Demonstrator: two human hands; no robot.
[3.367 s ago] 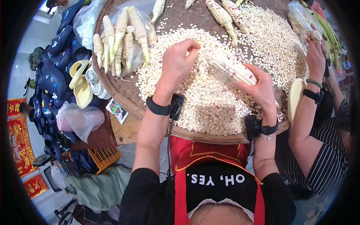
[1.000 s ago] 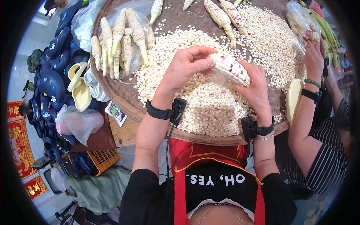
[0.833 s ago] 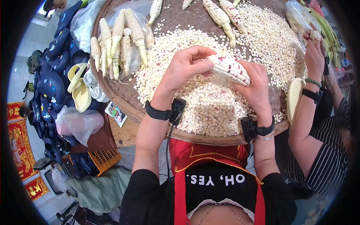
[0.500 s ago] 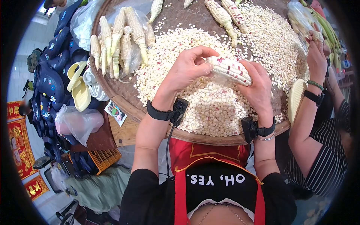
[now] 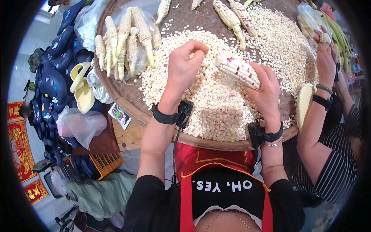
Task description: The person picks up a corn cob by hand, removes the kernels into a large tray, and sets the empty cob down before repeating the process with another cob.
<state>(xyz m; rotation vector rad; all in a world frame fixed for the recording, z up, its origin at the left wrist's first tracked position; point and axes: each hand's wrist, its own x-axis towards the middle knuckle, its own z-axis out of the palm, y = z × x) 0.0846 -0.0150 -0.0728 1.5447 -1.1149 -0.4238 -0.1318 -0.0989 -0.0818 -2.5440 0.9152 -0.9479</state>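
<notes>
My right hand holds the lower right end of a corn cob with white and dark red kernels. The cob is tilted above a wide heap of loose pale kernels on a round brown tray. My left hand is off the cob, to its left, with thumb and forefinger curled close together; whether anything small is between them cannot be made out. Several bare cobs lie in a pile at the tray's left. Two cobs with kernels lie at the far side.
At the right, another person's hands hold a piece of corn near a plastic bag. A pale yellow sandal-like object leans at the tray's right rim. Dark blue clogs, yellow slippers and an orange crate are at the left.
My left hand has let go of the cob and moved left and slightly away from me. My right hand still holds the cob, nearly in place.
</notes>
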